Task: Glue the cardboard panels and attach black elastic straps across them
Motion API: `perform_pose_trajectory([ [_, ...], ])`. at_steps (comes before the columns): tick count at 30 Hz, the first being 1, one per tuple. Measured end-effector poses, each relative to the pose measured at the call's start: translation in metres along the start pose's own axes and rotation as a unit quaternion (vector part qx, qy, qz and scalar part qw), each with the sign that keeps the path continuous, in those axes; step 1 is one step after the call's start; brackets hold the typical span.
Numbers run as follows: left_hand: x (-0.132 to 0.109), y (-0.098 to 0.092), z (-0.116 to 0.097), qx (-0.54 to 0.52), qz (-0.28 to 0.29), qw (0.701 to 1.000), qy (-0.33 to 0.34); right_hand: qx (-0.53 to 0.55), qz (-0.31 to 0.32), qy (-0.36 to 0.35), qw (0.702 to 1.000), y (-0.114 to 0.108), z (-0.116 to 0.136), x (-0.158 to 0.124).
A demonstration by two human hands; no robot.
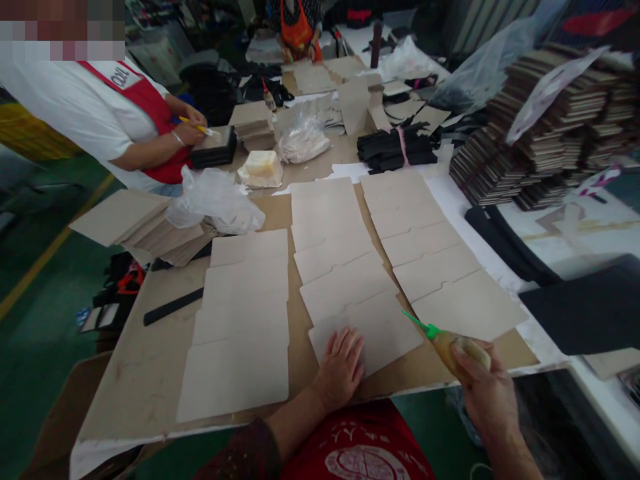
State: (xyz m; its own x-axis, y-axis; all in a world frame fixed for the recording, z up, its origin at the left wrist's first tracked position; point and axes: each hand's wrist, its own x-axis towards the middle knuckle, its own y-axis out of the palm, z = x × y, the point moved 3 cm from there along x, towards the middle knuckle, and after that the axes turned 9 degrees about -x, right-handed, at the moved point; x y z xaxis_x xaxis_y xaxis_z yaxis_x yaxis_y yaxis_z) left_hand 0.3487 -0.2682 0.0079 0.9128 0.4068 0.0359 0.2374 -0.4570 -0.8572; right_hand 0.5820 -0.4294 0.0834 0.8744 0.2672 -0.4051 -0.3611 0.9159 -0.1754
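Observation:
My left hand lies flat on the nearest cardboard panel of the middle row, fingers stretched out. In my right hand is a glue bottle with a green nozzle, its tip pointing left above that panel's right edge. The bottle looks yellowish and partly filled. Overlapping grey-beige panels run away from me in three rows: a left row, the middle row under my hand, and a right row. Whether glue lies on the panels I cannot make out.
A black strip and a stack of boards with a plastic bag sit at left. Tall board bundles and black sheets lie at right. A co-worker in a red apron brushes a black-edged block; another stands farther back.

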Motion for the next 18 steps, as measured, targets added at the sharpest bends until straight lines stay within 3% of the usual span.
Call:
perform_pose_trajectory([
  [3,-0.03,0.007,0.0,-0.013,0.012,0.999,0.032,-0.143,-0.016,-0.066,0.987,-0.001,-0.001,-0.011],
  [7,-0.038,0.011,0.003,-0.02,-0.004,0.998,0.054,-0.32,-0.009,-0.181,0.93,0.005,-0.004,-0.022],
  [11,-0.035,0.013,0.003,-0.023,-0.024,0.997,0.072,-0.373,0.011,-0.274,0.887,0.018,-0.012,-0.024],
  [18,-0.037,0.017,0.002,-0.033,-0.052,0.996,0.062,-0.413,0.063,-0.339,0.843,0.04,-0.015,-0.009],
])
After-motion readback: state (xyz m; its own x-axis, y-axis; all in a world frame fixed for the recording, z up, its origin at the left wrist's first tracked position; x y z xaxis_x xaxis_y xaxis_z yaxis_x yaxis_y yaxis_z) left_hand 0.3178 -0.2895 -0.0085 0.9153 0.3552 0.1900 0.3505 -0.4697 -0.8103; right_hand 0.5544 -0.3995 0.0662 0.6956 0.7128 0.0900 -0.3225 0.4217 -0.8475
